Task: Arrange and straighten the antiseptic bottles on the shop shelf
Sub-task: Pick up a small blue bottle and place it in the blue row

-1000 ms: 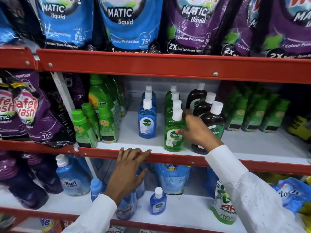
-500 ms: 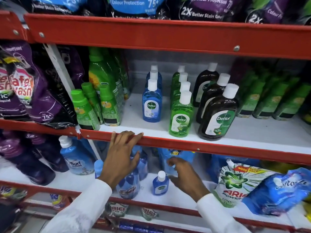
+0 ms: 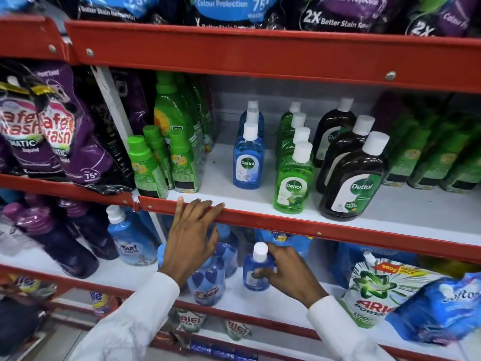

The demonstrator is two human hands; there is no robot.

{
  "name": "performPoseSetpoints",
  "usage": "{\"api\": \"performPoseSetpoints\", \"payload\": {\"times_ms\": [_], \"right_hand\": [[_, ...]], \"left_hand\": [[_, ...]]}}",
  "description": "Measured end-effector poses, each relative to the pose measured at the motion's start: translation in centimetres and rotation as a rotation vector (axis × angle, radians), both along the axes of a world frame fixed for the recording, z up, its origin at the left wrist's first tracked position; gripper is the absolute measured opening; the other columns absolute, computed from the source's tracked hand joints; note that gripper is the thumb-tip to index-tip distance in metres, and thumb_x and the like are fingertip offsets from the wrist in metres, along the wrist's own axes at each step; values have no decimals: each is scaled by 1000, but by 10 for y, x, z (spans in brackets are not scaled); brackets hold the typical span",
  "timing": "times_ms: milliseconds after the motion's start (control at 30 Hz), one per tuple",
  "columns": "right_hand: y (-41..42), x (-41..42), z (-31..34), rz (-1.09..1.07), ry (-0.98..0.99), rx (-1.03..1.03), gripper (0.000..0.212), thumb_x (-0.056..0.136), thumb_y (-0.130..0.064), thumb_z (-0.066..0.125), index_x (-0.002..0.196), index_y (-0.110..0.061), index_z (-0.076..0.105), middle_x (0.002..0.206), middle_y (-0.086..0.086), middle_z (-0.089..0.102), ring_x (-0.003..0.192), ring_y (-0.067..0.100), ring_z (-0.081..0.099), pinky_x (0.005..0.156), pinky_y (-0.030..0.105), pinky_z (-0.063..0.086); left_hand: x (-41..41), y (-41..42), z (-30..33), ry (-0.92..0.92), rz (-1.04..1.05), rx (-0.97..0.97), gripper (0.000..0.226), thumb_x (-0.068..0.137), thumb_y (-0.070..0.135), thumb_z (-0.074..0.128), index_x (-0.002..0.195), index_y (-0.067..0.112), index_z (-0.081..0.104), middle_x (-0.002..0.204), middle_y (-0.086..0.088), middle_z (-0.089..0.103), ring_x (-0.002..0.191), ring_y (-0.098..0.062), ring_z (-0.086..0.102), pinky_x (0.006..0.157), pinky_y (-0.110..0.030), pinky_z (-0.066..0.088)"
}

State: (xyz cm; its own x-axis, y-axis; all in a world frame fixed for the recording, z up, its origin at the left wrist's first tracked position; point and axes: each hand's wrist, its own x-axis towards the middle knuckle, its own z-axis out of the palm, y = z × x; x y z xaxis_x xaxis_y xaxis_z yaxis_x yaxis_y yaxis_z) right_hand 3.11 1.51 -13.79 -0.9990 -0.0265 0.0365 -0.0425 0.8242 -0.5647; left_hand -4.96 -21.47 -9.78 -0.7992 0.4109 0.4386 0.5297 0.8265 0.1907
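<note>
From the head camera, the right hand (image 3: 285,272) is wrapped around a small blue Dettol bottle (image 3: 256,269) standing upright on the lower shelf (image 3: 273,302). The left hand (image 3: 191,235) lies open, fingers spread against the red lip of the middle shelf (image 3: 299,225). On that shelf stand rows of blue Dettol bottles (image 3: 248,158), green Dettol bottles (image 3: 292,178) and brown Dettol bottles (image 3: 354,178).
</note>
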Motion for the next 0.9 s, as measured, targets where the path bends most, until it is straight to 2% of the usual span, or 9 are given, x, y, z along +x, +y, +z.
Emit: {"api": "performPoseSetpoints", "payload": {"times_ms": [100,167,300,467,633,767,900], "right_hand": [[-5,16,78,-30,220,-58,43,74,-45,72,111,-30,56,96,-10,69,84,14,61,74,33,52],[-10,21,126,-43,328,-93,41,75,-45,74,109,-25,60,92,-6,72,78,14,64,71,34,55],[-21,3,181,-93,468,-127,38,79,-40,75,110,-22,61,96,-5,74,82,14,66,75,33,55],[-32,-54,181,-170,389,-28,35,83,-35,72,107,-15,57,94,8,69,85,30,61,69,36,48],[-38,-88,170,-194,330,4,34,86,-27,70,112,-9,56,109,17,69,100,40,63,78,40,51],[-37,-94,168,-205,287,-7,39,88,-25,69,118,-7,53,113,18,67,104,39,62,73,31,40],[-38,-88,168,-240,308,-40,45,85,-19,72,124,-5,53,113,19,66,105,37,61,67,22,30]], "left_hand": [[-2,-4,-4,18,4,4,57,84,26,65,138,28,48,132,-2,60,128,-25,49,124,-53,14],[-2,-1,-5,13,2,52,56,83,24,68,137,26,51,131,-2,61,127,-25,49,124,-54,17],[-3,2,-7,5,7,126,50,82,26,64,131,23,57,126,-3,63,124,-24,50,122,-52,20],[-1,3,-10,-34,-8,182,56,81,21,67,135,25,53,131,-2,59,130,-25,46,123,-49,20],[-2,2,-10,-49,-28,205,57,81,22,64,137,25,52,132,-2,57,131,-26,45,123,-47,20],[-4,0,-13,-57,-36,209,55,83,29,57,138,26,51,132,0,56,132,-24,44,123,-48,21],[-10,3,-4,-39,-36,268,51,83,42,48,127,21,61,121,-2,65,119,-24,55,120,-46,27]]}}
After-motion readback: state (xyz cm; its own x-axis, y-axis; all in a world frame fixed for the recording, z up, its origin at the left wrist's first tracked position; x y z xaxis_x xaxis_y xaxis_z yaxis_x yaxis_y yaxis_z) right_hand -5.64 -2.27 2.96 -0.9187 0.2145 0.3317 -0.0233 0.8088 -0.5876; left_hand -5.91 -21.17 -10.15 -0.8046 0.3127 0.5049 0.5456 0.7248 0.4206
